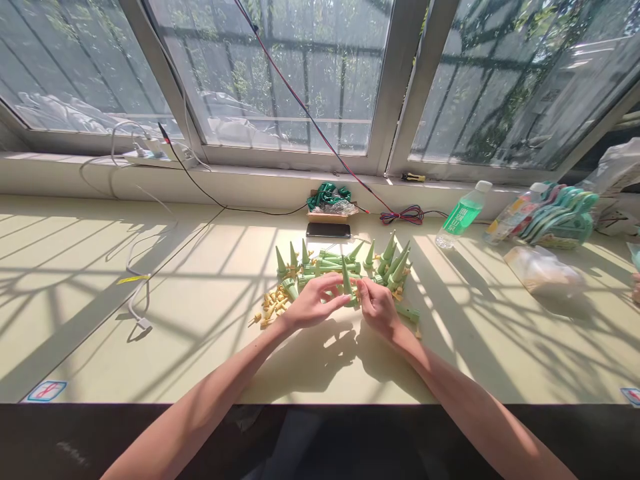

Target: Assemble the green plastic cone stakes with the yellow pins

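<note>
In the head view, my left hand [316, 303] has its thumb and fingers closed around a green cone-shaped plastic spike [347, 275], its point upward. Close beside it, my right hand [378, 304] is closed in a pinch at the spike's right side; what sits between those fingertips is too small to make out. Behind both hands lie green plastic tubes [327, 267], with more green cones [399, 267] standing upright to the right and others at the left. Small yellow plastic fittings [273, 304] are heaped left of my left hand.
A dark phone [328, 230] lies behind the parts, before a small box [332, 212] of green material. Bottles [463, 217], green hangers [563, 217] and a plastic-wrapped bundle [545, 272] stand at right. A white cable [137, 307] crosses the left tabletop. Windows rise behind.
</note>
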`<state>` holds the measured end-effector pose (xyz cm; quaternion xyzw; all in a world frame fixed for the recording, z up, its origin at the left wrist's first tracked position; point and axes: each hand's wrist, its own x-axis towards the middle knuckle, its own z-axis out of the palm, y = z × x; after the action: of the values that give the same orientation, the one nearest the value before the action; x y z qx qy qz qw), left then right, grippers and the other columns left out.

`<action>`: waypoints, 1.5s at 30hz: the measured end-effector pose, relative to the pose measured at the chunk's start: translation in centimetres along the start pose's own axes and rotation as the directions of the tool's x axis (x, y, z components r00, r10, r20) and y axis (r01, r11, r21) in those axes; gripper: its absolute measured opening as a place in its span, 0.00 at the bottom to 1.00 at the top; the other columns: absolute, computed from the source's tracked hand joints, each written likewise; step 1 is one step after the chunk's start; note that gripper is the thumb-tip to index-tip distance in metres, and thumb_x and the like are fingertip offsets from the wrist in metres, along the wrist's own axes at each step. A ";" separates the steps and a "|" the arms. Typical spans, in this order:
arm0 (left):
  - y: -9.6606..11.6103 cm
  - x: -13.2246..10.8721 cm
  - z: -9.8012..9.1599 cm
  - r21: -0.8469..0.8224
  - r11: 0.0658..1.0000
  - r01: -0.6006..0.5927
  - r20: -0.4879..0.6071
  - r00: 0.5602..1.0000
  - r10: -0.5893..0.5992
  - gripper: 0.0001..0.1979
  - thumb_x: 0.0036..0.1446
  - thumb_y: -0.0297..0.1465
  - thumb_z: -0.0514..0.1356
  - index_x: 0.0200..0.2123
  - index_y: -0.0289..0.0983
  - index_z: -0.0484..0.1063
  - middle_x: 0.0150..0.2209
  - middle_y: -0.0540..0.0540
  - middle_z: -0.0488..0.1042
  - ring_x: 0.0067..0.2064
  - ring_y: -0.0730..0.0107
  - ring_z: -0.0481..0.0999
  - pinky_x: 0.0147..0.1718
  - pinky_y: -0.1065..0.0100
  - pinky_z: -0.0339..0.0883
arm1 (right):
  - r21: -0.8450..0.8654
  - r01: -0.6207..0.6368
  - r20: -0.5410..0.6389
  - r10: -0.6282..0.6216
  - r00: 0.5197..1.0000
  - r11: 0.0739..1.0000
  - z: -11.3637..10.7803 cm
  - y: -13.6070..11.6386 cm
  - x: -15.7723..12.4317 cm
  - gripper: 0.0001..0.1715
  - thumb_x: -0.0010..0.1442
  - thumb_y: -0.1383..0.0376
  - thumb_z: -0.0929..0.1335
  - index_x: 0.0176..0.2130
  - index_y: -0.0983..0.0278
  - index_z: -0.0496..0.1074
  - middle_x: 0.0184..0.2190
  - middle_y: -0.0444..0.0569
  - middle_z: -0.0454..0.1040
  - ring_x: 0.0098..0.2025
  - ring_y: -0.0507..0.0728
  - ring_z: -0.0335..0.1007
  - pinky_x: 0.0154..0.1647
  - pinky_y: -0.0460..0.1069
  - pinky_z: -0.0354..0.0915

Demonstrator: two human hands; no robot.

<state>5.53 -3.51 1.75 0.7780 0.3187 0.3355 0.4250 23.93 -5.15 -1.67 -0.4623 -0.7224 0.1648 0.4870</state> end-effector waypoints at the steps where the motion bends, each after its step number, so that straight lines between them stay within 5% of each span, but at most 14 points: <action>1: 0.1 0.0 0.0 0.041 0.998 -0.037 -0.008 0.999 0.037 0.15 0.62 0.38 0.60 0.47 0.36 0.75 0.45 0.41 0.71 0.34 0.72 0.73 0.27 0.73 0.69 | -0.004 -0.003 0.000 0.003 1.000 1.000 0.0 0.0 0.0 0.23 0.72 0.56 0.55 0.25 0.60 0.53 0.19 0.40 0.56 0.20 0.51 0.52 0.23 0.47 0.51; 5: -0.3 -0.1 0.1 0.164 0.981 -0.105 0.014 0.994 0.104 0.15 0.65 0.36 0.57 0.51 0.37 0.74 0.45 0.41 0.71 0.33 0.72 0.72 0.25 0.74 0.68 | -0.028 -0.015 0.004 0.015 1.000 0.999 0.0 0.0 0.0 0.25 0.72 0.54 0.55 0.25 0.60 0.53 0.19 0.41 0.55 0.20 0.51 0.51 0.23 0.48 0.51; 11: -2.2 -0.2 0.8 0.408 0.867 -0.286 -0.020 0.947 0.322 0.15 0.66 0.28 0.54 0.53 0.40 0.72 0.47 0.40 0.72 0.40 0.67 0.75 0.39 0.65 0.71 | 0.048 -0.082 0.031 0.080 0.996 0.996 0.1 0.0 0.1 0.26 0.71 0.53 0.55 0.24 0.60 0.55 0.18 0.41 0.57 0.20 0.52 0.52 0.23 0.48 0.50; 15: -2.2 -0.2 1.2 0.435 0.867 -0.244 -0.075 0.949 0.305 0.16 0.66 0.28 0.54 0.54 0.42 0.72 0.50 0.41 0.70 0.38 0.70 0.75 0.39 0.65 0.72 | 0.102 -0.129 0.020 0.128 0.992 0.986 0.2 0.0 0.0 0.26 0.71 0.52 0.55 0.25 0.61 0.59 0.19 0.41 0.58 0.20 0.51 0.54 0.23 0.48 0.52; 19: -1.1 0.2 1.2 0.179 0.984 -0.007 -0.219 0.975 0.046 0.17 0.62 0.40 0.61 0.50 0.38 0.71 0.45 0.42 0.72 0.31 0.73 0.73 0.27 0.71 0.71 | 0.077 -0.127 -0.059 0.132 0.990 0.989 0.0 0.0 0.1 0.25 0.71 0.53 0.56 0.25 0.61 0.56 0.19 0.40 0.57 0.21 0.51 0.51 0.23 0.47 0.51; 23: -0.8 0.5 1.0 -0.270 0.915 0.301 0.042 0.953 -0.301 0.25 0.61 0.52 0.56 0.34 0.34 0.71 0.28 0.47 0.72 0.20 0.77 0.67 0.16 0.74 0.61 | -0.006 -0.077 -0.102 0.076 0.992 0.997 -0.3 0.0 0.3 0.25 0.72 0.54 0.56 0.25 0.60 0.53 0.19 0.40 0.56 0.20 0.51 0.51 0.23 0.47 0.49; 26: -0.9 0.6 1.1 -0.478 0.775 0.413 0.204 0.910 -0.360 0.28 0.58 0.55 0.58 0.29 0.33 0.70 0.23 0.49 0.69 0.19 0.78 0.66 0.15 0.75 0.58 | -0.029 -0.016 -0.056 0.014 0.998 0.999 -0.4 0.1 0.3 0.25 0.72 0.54 0.56 0.24 0.60 0.53 0.19 0.40 0.56 0.21 0.51 0.51 0.24 0.47 0.51; 31: -0.9 0.4 1.2 -0.543 0.723 0.427 0.239 0.904 -0.355 0.27 0.54 0.53 0.64 0.26 0.32 0.70 0.23 0.49 0.69 0.19 0.79 0.64 0.16 0.75 0.54 | -0.004 -0.005 -0.028 0.005 1.000 1.000 -0.1 0.2 0.1 0.26 0.72 0.53 0.55 0.24 0.60 0.51 0.19 0.40 0.55 0.21 0.51 0.50 0.23 0.47 0.50; 35: -1.0 0.1 1.0 -0.426 0.831 0.357 0.196 0.933 -0.301 0.24 0.56 0.51 0.62 0.28 0.33 0.70 0.22 0.50 0.68 0.20 0.78 0.64 0.19 0.73 0.58 | 0.039 -0.042 -0.016 0.043 0.999 0.998 0.1 0.1 0.0 0.26 0.72 0.52 0.54 0.25 0.60 0.52 0.19 0.40 0.57 0.21 0.51 0.52 0.24 0.47 0.52; 39: -1.2 0.0 1.0 -0.104 0.986 0.133 0.006 0.991 -0.133 0.18 0.61 0.45 0.60 0.29 0.36 0.67 0.23 0.52 0.66 0.23 0.75 0.65 0.23 0.72 0.62 | 0.078 -0.081 -0.005 0.081 0.997 0.994 0.1 0.1 0.0 0.27 0.71 0.51 0.54 0.24 0.60 0.53 0.18 0.41 0.57 0.20 0.51 0.52 0.22 0.47 0.51; 45: -1.6 -0.1 1.0 0.302 0.943 -0.144 -0.099 0.979 0.181 0.10 0.64 0.38 0.58 0.37 0.36 0.70 0.33 0.46 0.69 0.30 0.71 0.68 0.29 0.69 0.67 | 0.109 -0.125 0.010 0.124 0.992 0.986 0.1 0.1 0.0 0.29 0.71 0.49 0.54 0.23 0.60 0.57 0.17 0.42 0.59 0.19 0.52 0.55 0.22 0.48 0.52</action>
<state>5.92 -3.31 -0.05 0.8334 0.3255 0.3666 0.2552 23.89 -5.09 -1.77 -0.4788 -0.6826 0.2351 0.4994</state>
